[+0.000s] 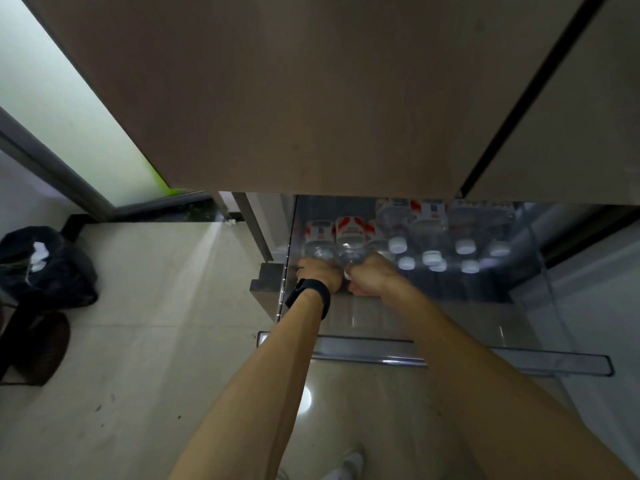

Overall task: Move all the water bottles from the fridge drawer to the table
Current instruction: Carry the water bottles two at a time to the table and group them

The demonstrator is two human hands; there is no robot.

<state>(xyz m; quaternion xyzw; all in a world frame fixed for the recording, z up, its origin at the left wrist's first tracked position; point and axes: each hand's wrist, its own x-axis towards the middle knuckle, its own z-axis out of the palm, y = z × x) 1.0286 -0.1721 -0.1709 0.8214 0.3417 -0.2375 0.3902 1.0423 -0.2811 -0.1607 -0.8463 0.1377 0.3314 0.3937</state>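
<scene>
Two bare forearms point(277, 393) stretched down, left hand point(320, 271), black wristband point(308, 296) on it, curled round the neck of one water bottle point(318, 239), right hand point(370, 277) gripping the second bottle point(350, 239) touching it. Both lay sideways at the left of the open fridge drawer point(519, 362), more bottles point(465, 245) piled right. Black bag point(45, 268) off left.

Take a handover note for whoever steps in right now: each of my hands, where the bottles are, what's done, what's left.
Left hand: grips the top of the left bottle in the fridge drawer.
Right hand: grips the top of the second bottle beside it.
Capped bottles: several stand further right in the drawer.
Done: drawer open, two bottles gripped. The table is out of view, so nothing shows there.
Left: lift these two, carry them to the table, return for the rest.
</scene>
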